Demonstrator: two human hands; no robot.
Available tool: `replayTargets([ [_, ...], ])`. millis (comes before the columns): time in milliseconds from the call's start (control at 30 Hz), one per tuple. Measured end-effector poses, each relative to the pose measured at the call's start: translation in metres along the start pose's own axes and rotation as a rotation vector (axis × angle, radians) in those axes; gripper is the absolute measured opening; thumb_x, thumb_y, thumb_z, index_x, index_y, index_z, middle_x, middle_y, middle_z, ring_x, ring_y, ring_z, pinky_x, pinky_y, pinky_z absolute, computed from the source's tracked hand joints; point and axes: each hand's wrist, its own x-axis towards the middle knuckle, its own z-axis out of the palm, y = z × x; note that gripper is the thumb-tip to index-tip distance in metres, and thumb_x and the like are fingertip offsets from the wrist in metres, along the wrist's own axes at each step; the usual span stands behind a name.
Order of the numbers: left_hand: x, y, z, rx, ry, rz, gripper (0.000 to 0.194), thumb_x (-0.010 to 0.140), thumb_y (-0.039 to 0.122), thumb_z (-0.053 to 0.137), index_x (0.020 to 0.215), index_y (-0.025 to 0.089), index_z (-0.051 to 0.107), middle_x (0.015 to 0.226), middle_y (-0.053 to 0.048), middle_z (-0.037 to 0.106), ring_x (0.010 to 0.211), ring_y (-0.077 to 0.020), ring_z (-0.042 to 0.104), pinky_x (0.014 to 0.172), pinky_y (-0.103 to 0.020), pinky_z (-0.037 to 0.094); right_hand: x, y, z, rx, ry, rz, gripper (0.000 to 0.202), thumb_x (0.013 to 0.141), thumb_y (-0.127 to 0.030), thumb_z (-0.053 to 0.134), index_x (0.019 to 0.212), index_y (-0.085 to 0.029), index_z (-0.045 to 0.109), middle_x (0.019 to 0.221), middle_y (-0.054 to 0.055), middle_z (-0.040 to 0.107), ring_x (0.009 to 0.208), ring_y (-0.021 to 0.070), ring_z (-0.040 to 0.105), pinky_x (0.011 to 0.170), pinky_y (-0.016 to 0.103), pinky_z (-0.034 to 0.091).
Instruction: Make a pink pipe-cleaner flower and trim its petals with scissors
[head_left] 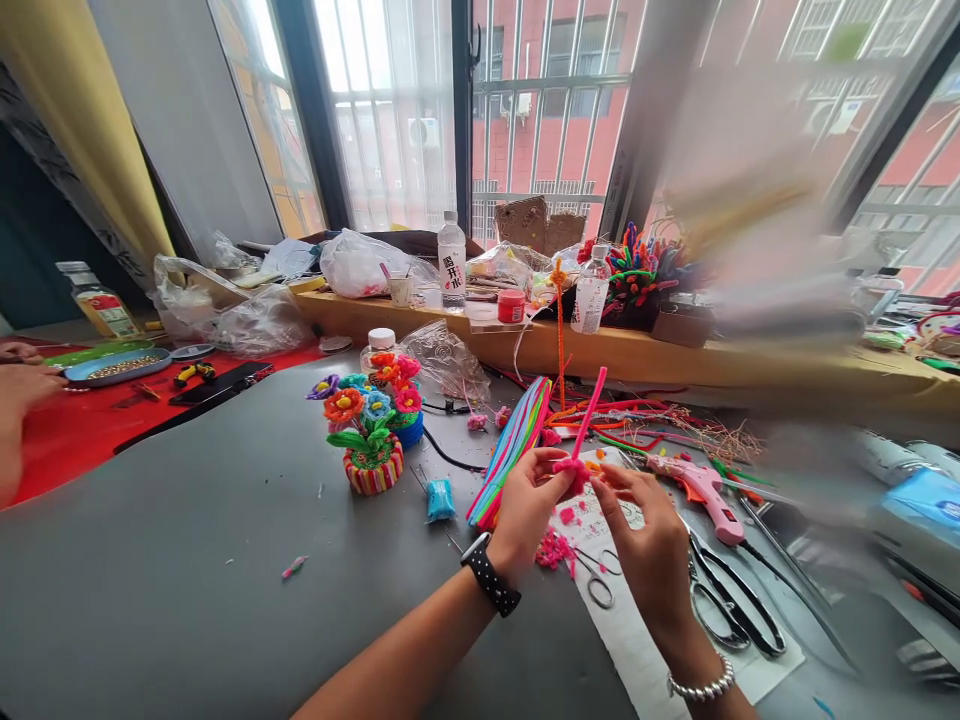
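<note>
My left hand [529, 505], with a dotted watch strap at the wrist, pinches a pink fuzzy flower piece [573, 474] from which a pink stem [591, 412] sticks up. Close on its right is my right hand [649, 530], wearing a beaded bracelet, with thumb and fingers near the flower; a small orange bit shows by the fingertips. Whether these fingers grip it is too small to tell. Pink scraps [553, 550] and small scissors [600, 590] lie below the hands on white paper [626, 650]. Left of my left hand rests a bundle of colored pipe cleaners [510, 450].
Potted fuzzy flowers [373, 468] and a blue packet [440, 500] stand or lie to the left. A pink glue gun [705, 490] and large scissors [739, 600] are at right. Bottles [451, 265] line the ledge. Another person's hand [26, 375] shows far left.
</note>
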Motion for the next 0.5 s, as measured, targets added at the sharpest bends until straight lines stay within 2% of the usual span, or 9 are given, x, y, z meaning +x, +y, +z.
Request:
replayTargets([
  [133, 0.000, 0.001, 0.000, 0.032, -0.025, -0.024, 0.032, 0.060, 0.028, 0.070, 0.084, 0.011, 0.057, 0.075, -0.005, 0.062, 0.069, -0.0130, 0.058, 0.068, -0.026, 0.046, 0.001, -0.001, -0.002, 0.040, -0.067, 0.026, 0.018, 0.080, -0.029, 0.049, 0.082, -0.017, 0.062, 0.082, 0.006, 0.063, 0.076, 0.0183, 0.058, 0.070, 0.033, 0.046],
  [300, 0.001, 0.003, -0.003, 0.196, -0.139, -0.050, 0.033, 0.058, 0.033, 0.070, 0.080, 0.009, 0.064, 0.073, -0.007, 0.064, 0.071, -0.0157, 0.058, 0.067, -0.025, 0.044, 0.004, 0.000, -0.007, 0.017, -0.087, 0.040, 0.018, 0.079, -0.030, 0.050, 0.085, -0.017, 0.061, 0.084, 0.006, 0.063, 0.073, 0.0176, 0.058, 0.066, 0.031, 0.047],
  [500, 0.002, 0.002, -0.004, 0.203, -0.113, -0.064, 0.030, 0.057, 0.033, 0.071, 0.074, 0.009, 0.065, 0.072, -0.007, 0.064, 0.068, -0.0146, 0.059, 0.065, -0.024, 0.045, 0.007, 0.001, -0.012, 0.020, -0.191, 0.042, 0.019, 0.079, -0.032, 0.051, 0.083, -0.017, 0.063, 0.083, 0.006, 0.064, 0.071, 0.0173, 0.058, 0.064, 0.030, 0.047],
])
